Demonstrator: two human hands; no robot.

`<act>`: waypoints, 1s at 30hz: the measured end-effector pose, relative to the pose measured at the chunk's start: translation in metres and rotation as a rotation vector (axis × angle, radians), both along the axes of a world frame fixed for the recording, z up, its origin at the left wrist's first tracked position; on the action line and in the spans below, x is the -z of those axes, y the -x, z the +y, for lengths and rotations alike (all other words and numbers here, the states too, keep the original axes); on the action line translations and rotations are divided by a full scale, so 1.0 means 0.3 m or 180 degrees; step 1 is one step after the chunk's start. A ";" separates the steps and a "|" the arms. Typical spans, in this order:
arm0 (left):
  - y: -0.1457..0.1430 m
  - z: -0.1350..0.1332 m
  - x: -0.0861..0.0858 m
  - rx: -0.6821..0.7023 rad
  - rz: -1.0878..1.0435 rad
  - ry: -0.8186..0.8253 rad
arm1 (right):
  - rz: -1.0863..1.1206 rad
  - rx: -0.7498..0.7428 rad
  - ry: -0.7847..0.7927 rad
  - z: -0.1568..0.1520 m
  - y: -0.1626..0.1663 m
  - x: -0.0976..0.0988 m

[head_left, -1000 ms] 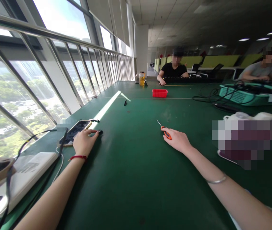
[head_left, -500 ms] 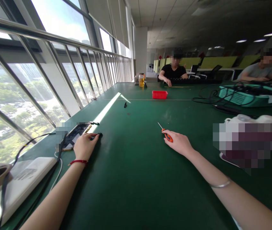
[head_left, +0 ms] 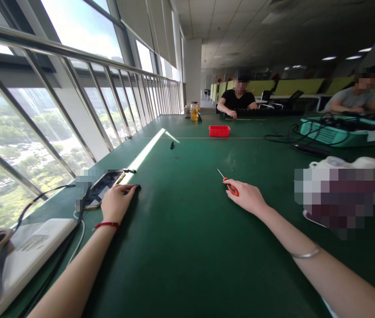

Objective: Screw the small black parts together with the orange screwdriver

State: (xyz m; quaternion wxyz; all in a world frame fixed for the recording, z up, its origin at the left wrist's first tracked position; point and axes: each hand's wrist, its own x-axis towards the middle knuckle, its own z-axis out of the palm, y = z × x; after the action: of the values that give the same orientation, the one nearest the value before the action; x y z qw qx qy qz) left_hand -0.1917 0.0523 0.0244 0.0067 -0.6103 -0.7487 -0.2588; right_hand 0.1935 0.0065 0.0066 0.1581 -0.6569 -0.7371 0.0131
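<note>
My right hand (head_left: 247,197) rests on the green table (head_left: 187,247), fingers closed round the orange handle of a small screwdriver (head_left: 230,186) whose thin shaft points away to the upper left. My left hand (head_left: 116,201), a red string at the wrist, lies on the table at the left with its fingertips pinched on a small black part (head_left: 136,187). A phone (head_left: 103,187) lies just left of that hand.
A white box (head_left: 25,256) with black cables sits at the near left by the window rail. A red tray (head_left: 219,130), a yellow jar (head_left: 194,111) and another small black part (head_left: 172,144) lie farther off. Two people sit at the far end; a teal device (head_left: 343,131) is at right.
Both hands have stayed almost where they were. The view has tipped slightly, so everything sits a little lower in the picture.
</note>
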 end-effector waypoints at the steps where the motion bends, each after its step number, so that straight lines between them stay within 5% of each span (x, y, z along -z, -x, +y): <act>1: 0.001 0.001 0.003 0.0032 0.0017 -0.0018 | -0.0005 -0.0007 -0.0018 0.000 0.000 0.000; 30: 0.002 0.004 0.006 0.0084 -0.0023 -0.0087 | -0.0128 0.0013 -0.0059 0.004 0.000 0.001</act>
State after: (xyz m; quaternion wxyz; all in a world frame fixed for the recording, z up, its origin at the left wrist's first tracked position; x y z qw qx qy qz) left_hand -0.1922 0.0534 0.0227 0.0090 -0.6190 -0.7370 -0.2712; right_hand 0.1935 0.0077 0.0064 0.1495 -0.6570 -0.7389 -0.0073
